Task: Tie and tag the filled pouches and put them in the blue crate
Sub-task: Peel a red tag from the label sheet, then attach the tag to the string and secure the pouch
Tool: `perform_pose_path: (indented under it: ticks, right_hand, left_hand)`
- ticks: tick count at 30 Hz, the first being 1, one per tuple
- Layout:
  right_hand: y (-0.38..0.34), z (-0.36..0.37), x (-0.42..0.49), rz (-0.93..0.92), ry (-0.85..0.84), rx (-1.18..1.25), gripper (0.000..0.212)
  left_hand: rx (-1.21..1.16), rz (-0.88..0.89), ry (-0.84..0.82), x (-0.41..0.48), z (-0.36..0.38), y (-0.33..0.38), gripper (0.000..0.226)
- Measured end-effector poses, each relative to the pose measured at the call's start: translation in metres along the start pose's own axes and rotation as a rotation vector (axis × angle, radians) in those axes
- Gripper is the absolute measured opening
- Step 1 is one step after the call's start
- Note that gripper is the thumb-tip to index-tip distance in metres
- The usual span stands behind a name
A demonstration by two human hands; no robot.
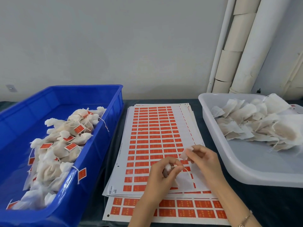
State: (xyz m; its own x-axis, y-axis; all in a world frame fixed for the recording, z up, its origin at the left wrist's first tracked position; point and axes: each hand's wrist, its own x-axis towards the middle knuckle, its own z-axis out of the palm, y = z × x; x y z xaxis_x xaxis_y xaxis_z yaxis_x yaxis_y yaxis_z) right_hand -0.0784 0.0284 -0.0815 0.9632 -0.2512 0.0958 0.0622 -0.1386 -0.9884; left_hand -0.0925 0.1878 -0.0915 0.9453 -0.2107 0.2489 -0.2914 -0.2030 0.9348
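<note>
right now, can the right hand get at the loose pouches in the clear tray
Probably yes: the loose pouches lie in the open clear tray just right of the right hand, nothing between. But it pinches a small white piece, so it should let go first.

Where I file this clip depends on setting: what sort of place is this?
Probably a small packing workshop: a blue plastic crate of tied, red-tagged white pouches, stacked paper sheets of red rectangular labels, and a translucent plastic tub of untied filled pouches.
</note>
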Motion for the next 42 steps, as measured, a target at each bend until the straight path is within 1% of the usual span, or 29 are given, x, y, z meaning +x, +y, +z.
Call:
perform_pose_path:
  ticks: [1, 4, 7, 10, 12, 15, 20, 32, 34, 37, 42]
  right_hand:
    - [0.0005, 0.0017, -0.0008, -0.035, -0.034, -0.042, 0.008]
    - [0.0021, 0.0051, -0.0036, -0.112, -0.128, -0.094, 0.018]
    - [0.0045, 0.0065, -0.0042, -0.122, -0.189, -0.119, 0.019]
    - [0.0057, 0.0065, -0.0045, -0.112, -0.222, -0.113, 0.022]
    - [0.0060, 0.0059, -0.0046, -0.107, -0.227, -0.101, 0.020]
    - [0.0068, 0.0053, -0.0045, -0.101, -0.222, -0.093, 0.009]
    - [0.0061, 0.0037, -0.0039, -0.096, -0.215, -0.092, 0.007]
    - [0.0066, 0.0034, -0.0039, -0.074, -0.232, -0.096, 0.009]
    - [0.0054, 0.0032, -0.0046, -0.074, -0.236, -0.086, 0.013]
    - [0.0034, 0.0033, -0.0057, -0.067, -0.242, -0.063, 0.023]
    - [0.0033, 0.0025, -0.0054, -0.032, -0.257, -0.058, 0.019]
  left_hand:
    - [-0.002, 0.006, 0.002, -0.0003, 0.0003, -0.0004, 0.009]
    - [0.004, 0.033, 0.029, -0.0004, 0.0008, -0.0008, 0.009]
    - [-0.002, 0.056, 0.069, 0.0009, 0.0006, -0.0021, 0.014]
    - [-0.011, 0.049, 0.089, 0.0019, 0.0003, -0.0038, 0.012]
    - [-0.005, 0.040, 0.110, 0.0020, 0.0001, -0.0043, 0.012]
    - [0.003, 0.006, 0.137, 0.0018, 0.0000, -0.0048, 0.010]
    - [0.020, -0.039, 0.174, 0.0020, 0.0008, -0.0038, 0.010]
    - [0.045, -0.075, 0.228, 0.0017, 0.0001, -0.0017, 0.013]
    - [0.039, -0.078, 0.244, 0.0018, -0.0003, -0.0013, 0.014]
    - [0.093, -0.052, 0.219, 0.0025, 0.0000, -0.0006, 0.014]
    - [0.113, -0.044, 0.261, 0.0024, 0.0020, -0.0023, 0.019]
